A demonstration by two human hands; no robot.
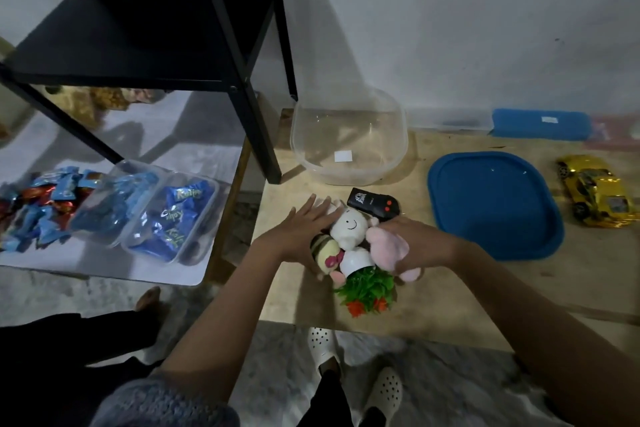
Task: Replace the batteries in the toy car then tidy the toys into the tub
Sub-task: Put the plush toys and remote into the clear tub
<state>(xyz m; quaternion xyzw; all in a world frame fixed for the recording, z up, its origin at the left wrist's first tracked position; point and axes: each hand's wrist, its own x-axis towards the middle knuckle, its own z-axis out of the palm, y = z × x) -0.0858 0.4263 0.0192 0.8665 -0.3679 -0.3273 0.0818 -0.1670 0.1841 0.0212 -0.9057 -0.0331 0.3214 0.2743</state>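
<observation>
the toys sit bunched together near the front edge of the pale surface: a white smiling doll, a striped yellow plush, a pink plush and a small white pot of green plastic leaves tipped toward the person. the left hand lies against the left side of the bunch with its fingers straight and flat, touching the doll and the striped plush. the right hand comes in from the other side, its fingers curled round the pink plush. just behind the toys lies a black remote with red buttons. the clear tub stands farther back against the wall, open, with only a white label showing inside. its blue lid lies flat to the right of the toys, and the yellow toy car rests on its wheels beyond the lid, well apart from both hands. a blue case lies along the wall. to the left stand a black shelf frame and clear trays of blue-wrapped sweets.
</observation>
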